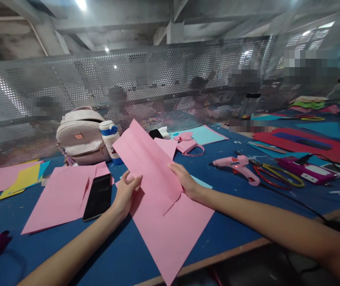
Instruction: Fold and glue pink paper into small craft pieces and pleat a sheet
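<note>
A large pink paper sheet (154,178) with fold creases lies partly on the blue table (232,222), its far end lifted. My left hand (126,193) grips its left edge, fingers curled over the paper. At the right edge my right hand (186,182) pinches the sheet near a fold. A second pink sheet (59,194) lies to the left with a black phone (98,196) resting on it.
A pink backpack (80,135) and a white bottle with a blue cap (110,141) stand at the back left. A pink glue gun (238,167), scissors (277,174) and a cable lie to the right. Coloured paper sheets are scattered about. People sit behind a perforated metal screen (158,75).
</note>
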`<action>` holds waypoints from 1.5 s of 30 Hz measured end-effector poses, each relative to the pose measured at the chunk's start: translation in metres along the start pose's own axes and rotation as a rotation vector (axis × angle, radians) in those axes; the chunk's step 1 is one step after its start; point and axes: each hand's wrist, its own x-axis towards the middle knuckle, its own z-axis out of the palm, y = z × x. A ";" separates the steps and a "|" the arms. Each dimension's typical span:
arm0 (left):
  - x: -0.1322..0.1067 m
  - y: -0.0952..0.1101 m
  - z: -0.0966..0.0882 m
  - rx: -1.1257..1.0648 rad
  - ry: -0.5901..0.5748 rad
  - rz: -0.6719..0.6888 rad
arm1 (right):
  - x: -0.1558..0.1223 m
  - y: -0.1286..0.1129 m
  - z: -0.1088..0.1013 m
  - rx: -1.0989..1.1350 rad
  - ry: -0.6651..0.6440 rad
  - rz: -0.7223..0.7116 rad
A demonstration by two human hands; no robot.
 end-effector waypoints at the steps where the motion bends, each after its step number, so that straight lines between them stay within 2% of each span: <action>1: 0.002 -0.001 -0.002 -0.007 0.002 0.020 | 0.001 0.002 -0.001 0.009 0.030 0.019; 4: 0.004 -0.002 -0.004 -0.003 -0.037 0.080 | 0.000 0.002 0.000 0.035 0.019 0.046; 7: 0.002 -0.002 -0.003 0.014 -0.113 0.094 | -0.006 -0.007 0.004 0.053 -0.116 0.026; 10: -0.002 -0.002 0.001 0.010 -0.181 0.054 | -0.013 -0.015 0.007 0.049 -0.262 0.008; 13: -0.008 0.001 0.006 0.003 -0.255 0.002 | -0.016 -0.017 0.009 0.036 -0.355 -0.003; 20: -0.021 0.018 0.013 0.025 -0.378 -0.099 | -0.016 -0.013 0.010 -0.006 -0.426 -0.020; 23: -0.020 0.020 0.011 0.023 -0.331 -0.141 | -0.014 -0.013 0.009 -0.010 -0.379 -0.013; 28: -0.002 0.016 -0.004 0.004 -0.049 -0.136 | -0.002 -0.009 0.000 0.006 -0.228 0.029; 30: 0.006 0.019 -0.010 -0.007 0.008 -0.132 | 0.006 -0.007 -0.005 0.022 -0.179 0.045; 36: 0.023 0.029 -0.021 -0.040 -0.030 -0.122 | 0.024 0.000 -0.015 0.061 -0.088 0.048; 45: 0.039 0.025 -0.025 0.041 -0.035 -0.035 | 0.031 0.004 -0.022 0.000 -0.103 -0.010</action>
